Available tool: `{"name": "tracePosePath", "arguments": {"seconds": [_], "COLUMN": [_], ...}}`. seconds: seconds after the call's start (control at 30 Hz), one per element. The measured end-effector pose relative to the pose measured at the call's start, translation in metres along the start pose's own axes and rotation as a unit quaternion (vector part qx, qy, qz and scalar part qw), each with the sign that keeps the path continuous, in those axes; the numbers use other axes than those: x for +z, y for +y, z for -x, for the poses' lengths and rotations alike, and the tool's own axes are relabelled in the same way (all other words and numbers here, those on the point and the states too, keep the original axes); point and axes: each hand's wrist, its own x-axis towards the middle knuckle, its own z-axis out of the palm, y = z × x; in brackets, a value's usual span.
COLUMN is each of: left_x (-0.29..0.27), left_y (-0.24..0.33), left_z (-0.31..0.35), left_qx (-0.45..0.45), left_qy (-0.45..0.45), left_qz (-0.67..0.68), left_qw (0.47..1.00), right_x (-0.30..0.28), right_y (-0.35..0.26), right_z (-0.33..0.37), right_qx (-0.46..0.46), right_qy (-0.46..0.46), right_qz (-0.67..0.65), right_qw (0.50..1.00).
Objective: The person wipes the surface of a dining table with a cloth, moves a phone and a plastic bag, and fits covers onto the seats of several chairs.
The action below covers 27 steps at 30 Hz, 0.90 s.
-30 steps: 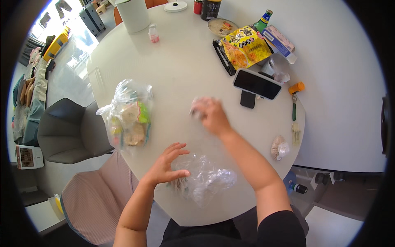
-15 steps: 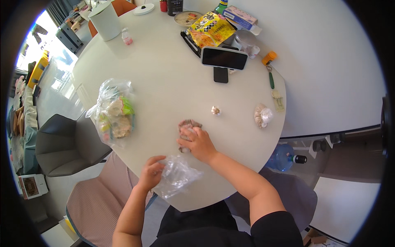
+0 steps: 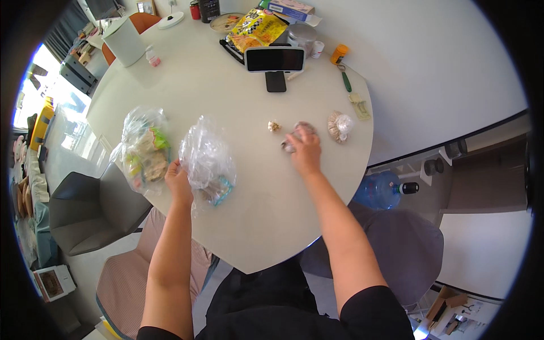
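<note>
My left hand [image 3: 179,180] is closed at the left edge of a crumpled clear plastic bag [image 3: 208,153], pinching it; a bit of blue shows near the bag's bottom. Farther right, my right hand [image 3: 306,153] has its fingers curled over a small mottled pinkish-grey lump [image 3: 305,128] on the table. Its kind is unclear, since my fingers cover part of it. Left of that lump lies a small whitish-brown clump [image 3: 273,126]. On its other side sits a knotted clear bag of beige pieces [image 3: 339,127].
A filled clear bag [image 3: 146,150] with green and beige contents stands left of my left hand. Toward the back are a phone on a stand [image 3: 275,60], a yellow packet [image 3: 256,32], an orange bottle [image 3: 339,54], a green-handled tool [image 3: 346,80] and a white canister [image 3: 123,42].
My right hand has carried the mottled lump away and to the right, past the small clump. My left hand has moved the clear bag left and away, beside the filled bag. The view has shifted.
</note>
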Motion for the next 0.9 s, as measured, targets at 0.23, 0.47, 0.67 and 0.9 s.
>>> {"name": "tracePosePath", "arguments": {"seconds": [0.23, 0.47, 0.67, 0.9], "left_x": [0.014, 0.027, 0.042, 0.009], "left_y": [0.026, 0.053, 0.053, 0.031], "left_z": [0.023, 0.098, 0.165, 0.203], "left_qx": [0.033, 0.174, 0.360, 0.349], "left_qy": [-0.015, 0.060, -0.026, -0.139], "left_qz": [-0.063, -0.236, -0.239, -0.327], "left_qw": [0.997, 0.954, 0.901, 0.867], "right_x": [-0.036, -0.036, -0.001, -0.039], "right_y": [-0.069, -0.007, 0.012, -0.056], "right_z": [0.083, -0.009, -0.031, 0.061], "right_qx": [-0.158, -0.021, -0.069, -0.181], "right_qy": [-0.122, 0.019, -0.005, -0.055], "right_qz": [-0.198, -0.127, -0.103, -0.242], "right_qw": [0.960, 0.992, 0.992, 0.952]}}
